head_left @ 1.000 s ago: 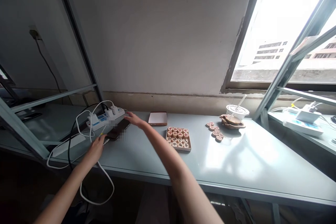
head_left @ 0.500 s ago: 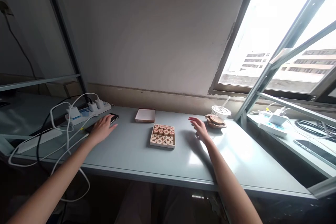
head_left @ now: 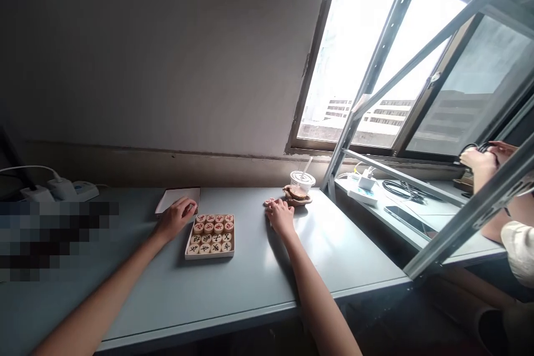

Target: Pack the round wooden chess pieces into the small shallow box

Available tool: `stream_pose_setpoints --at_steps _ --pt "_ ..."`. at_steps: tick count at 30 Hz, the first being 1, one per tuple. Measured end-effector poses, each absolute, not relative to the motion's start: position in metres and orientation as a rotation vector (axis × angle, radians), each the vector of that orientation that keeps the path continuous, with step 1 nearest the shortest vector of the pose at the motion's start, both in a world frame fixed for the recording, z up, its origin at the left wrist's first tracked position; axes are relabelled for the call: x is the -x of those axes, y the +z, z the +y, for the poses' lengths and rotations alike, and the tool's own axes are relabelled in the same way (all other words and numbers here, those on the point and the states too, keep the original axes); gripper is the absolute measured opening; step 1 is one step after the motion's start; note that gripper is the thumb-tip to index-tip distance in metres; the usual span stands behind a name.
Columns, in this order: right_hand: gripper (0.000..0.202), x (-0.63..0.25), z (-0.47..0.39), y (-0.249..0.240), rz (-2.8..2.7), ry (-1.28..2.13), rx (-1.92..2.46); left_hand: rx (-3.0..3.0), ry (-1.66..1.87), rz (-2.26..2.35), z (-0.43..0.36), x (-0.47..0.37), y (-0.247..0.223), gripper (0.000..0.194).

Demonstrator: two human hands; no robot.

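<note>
A shallow box of round wooden pieces with red and black characters lies on the grey table, left of centre. Behind it on the left is an open lid or tray. My left hand is at the lid's front right, its fingers curled together; whatever they hold, if anything, is hidden. Over the table to the right, my right hand has bent, slightly spread fingers. Small red-marked pieces show just beyond its fingertips, left of a brown dish.
A lidded plastic cup with a straw stands in the dish. Metal frame bars rise at the right. Past them, a shelf bears a power strip, cables and a phone, with another person's hands above. Pixelation hides the table's left side.
The view has turned to the right. My left hand has left the phone for the lid and curled its fingers. My right hand is lower over the table, and red-marked pieces show by it.
</note>
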State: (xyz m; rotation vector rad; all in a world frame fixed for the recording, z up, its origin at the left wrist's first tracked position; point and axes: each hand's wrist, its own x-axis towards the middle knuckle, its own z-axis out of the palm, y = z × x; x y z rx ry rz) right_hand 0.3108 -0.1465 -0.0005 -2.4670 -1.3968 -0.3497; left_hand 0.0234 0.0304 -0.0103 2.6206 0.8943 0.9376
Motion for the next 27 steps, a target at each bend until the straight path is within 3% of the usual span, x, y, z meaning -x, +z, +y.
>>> stream_pose_setpoints --at_steps 4,14,18,23,27 --pt "0.024 -0.308 -0.144 0.000 -1.396 -0.320 2.504 -2.529 0.619 0.934 0.015 -0.021 -0.007 0.037" --pt "0.025 -0.305 -0.143 0.001 -1.353 -0.334 2.499 -2.178 0.513 0.847 0.022 -0.021 -0.007 0.051" --pt "0.021 -0.291 -0.141 0.012 -1.414 -0.140 2.132 -1.977 0.395 0.764 0.023 -0.015 0.000 0.052" --pt "0.025 -0.231 -0.138 0.040 -1.854 0.364 1.477 -1.758 0.193 0.753 0.012 0.003 0.027 0.062" --pt "0.017 -0.179 -0.132 0.049 -2.164 0.428 1.293 -1.845 -0.002 0.747 0.008 0.015 0.040 0.038"
